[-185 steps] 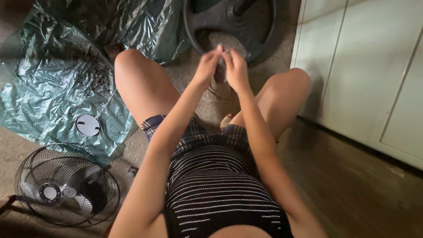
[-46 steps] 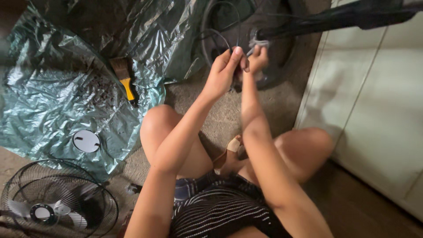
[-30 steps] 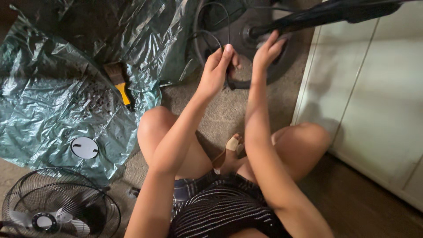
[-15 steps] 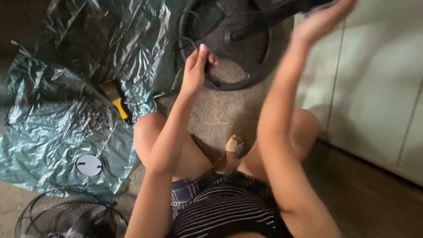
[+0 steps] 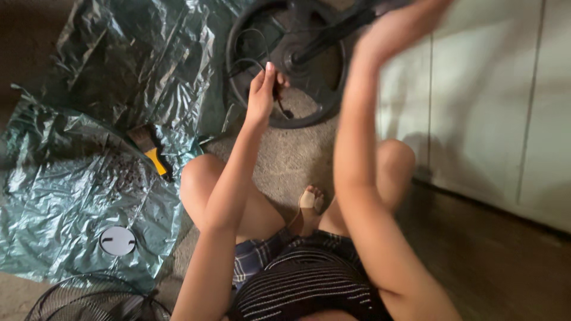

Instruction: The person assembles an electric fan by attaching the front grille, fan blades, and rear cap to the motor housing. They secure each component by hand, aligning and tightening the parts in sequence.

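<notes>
I sit on the floor with my knees up. My left hand (image 5: 263,92) pinches a thin black cord (image 5: 247,53) that loops over the round black fan base (image 5: 257,113). My right hand (image 5: 397,27) is raised high at the top edge, blurred, on or beside the black fan pole (image 5: 324,38) that leans up from the base toward the right. Whether it grips the pole is unclear.
A crumpled green plastic sheet (image 5: 71,178) covers the floor at left, with dirt, a yellow-handled brush (image 5: 150,148) and a round white cap (image 5: 117,241) on it. A wire fan grille (image 5: 95,300) lies at the bottom left. White cabinet doors (image 5: 493,101) stand at right.
My right hand left the base's hub and rose along the leaning pole to the top edge. My left hand kept its pinch on the cord. The view shifted, the fan grille sliding lower.
</notes>
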